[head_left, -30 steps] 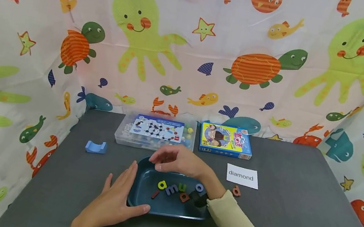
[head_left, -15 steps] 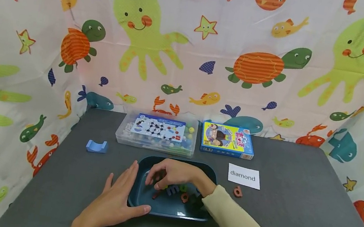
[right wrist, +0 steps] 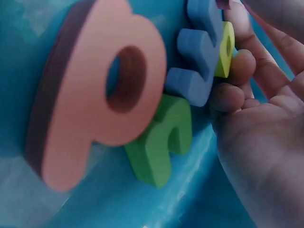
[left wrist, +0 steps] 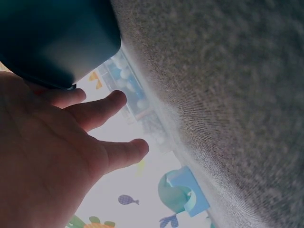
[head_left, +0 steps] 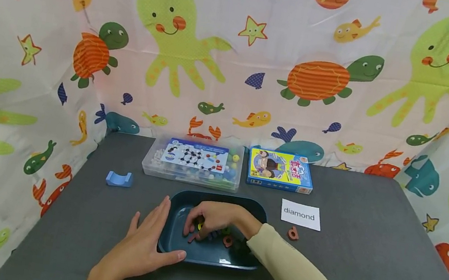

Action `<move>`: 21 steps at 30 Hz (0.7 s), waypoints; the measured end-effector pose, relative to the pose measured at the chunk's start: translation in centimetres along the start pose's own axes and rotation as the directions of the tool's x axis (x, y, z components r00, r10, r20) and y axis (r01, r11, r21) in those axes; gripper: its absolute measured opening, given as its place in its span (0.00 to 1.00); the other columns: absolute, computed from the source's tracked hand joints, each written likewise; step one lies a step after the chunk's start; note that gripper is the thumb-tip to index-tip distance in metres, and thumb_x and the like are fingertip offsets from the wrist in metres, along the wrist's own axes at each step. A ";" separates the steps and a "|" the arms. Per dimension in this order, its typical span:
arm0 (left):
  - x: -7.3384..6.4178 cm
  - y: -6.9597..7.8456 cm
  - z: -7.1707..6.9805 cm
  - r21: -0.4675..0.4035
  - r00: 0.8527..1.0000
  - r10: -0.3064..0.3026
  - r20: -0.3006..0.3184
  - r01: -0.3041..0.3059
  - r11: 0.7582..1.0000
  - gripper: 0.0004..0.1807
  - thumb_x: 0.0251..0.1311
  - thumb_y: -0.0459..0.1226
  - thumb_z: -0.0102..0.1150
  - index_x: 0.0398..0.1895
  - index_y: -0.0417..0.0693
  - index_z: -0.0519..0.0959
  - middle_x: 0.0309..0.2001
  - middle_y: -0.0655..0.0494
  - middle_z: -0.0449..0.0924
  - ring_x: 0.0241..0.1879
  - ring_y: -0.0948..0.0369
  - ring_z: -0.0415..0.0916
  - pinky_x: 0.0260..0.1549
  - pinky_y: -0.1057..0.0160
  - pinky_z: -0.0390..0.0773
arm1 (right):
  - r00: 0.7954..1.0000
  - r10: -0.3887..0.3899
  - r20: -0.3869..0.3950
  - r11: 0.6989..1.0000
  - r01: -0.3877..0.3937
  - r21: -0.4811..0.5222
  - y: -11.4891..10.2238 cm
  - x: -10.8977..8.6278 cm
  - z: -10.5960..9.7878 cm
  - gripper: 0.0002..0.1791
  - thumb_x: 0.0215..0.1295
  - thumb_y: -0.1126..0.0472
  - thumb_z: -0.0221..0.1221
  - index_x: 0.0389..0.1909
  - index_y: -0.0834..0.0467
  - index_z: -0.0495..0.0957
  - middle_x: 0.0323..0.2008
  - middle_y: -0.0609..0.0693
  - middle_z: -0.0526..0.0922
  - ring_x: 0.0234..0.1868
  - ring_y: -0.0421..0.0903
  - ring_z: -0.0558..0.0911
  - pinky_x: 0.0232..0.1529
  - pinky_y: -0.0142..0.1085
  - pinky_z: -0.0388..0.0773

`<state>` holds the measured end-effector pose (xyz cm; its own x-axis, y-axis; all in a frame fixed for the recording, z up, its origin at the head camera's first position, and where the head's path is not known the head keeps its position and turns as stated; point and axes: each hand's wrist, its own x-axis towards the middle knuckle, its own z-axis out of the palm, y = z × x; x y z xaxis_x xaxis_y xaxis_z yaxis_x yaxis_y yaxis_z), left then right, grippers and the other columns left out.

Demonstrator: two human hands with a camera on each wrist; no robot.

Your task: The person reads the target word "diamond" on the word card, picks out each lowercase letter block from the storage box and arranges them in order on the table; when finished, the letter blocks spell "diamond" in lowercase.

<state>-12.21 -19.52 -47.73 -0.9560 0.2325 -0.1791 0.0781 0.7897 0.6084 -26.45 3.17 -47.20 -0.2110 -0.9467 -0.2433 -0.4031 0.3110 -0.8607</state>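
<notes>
A dark teal tray point(head_left: 214, 259) holds several coloured toy letters. Reaching into it, my right hand point(head_left: 216, 217) has its thumb and forefinger on either side of a small red stick-shaped letter point(head_left: 192, 238). Beside those fingers lies a yellow letter point(right wrist: 227, 50), partly covered by the hand. Nearby in the right wrist view are a blue m point(right wrist: 197, 52), a green letter point(right wrist: 164, 142) and an orange-red letter point(right wrist: 99, 85). My left hand point(head_left: 143, 244) rests along the tray's left side, fingers extended, thumb at the front rim.
Behind the tray stand a clear plastic box point(head_left: 190, 176) of small parts and a blue-yellow box point(head_left: 281, 171). To the right, a card reading "diamond" point(head_left: 301, 215) lies above a red letter d point(head_left: 293, 233). A light-blue block point(head_left: 119, 179) sits at left. A printed cloth surrounds the table.
My right hand has come down from above the tray's back rim into the tray, its fingertips now at the red stick-shaped letter. The left hand keeps its place.
</notes>
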 end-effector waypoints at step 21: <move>0.2 0.0 0.1 0.003 1.000 -0.006 0.012 0.006 1.000 0.71 0.58 0.73 0.66 0.89 0.52 0.35 0.88 0.53 0.35 0.85 0.43 0.41 0.73 0.25 0.25 | 0.996 0.006 -0.084 1.000 -0.006 0.007 -0.8 -0.3 0.4 0.07 0.66 0.77 0.67 0.39 0.63 0.86 0.36 0.52 0.84 0.33 0.41 0.79 0.36 0.31 0.78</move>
<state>-12.34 -19.44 -47.86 -0.9529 0.2343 -0.1924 0.0728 0.7928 0.6051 -25.71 3.15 -46.58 -0.2876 -0.9344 -0.2104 -0.3954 0.3159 -0.8625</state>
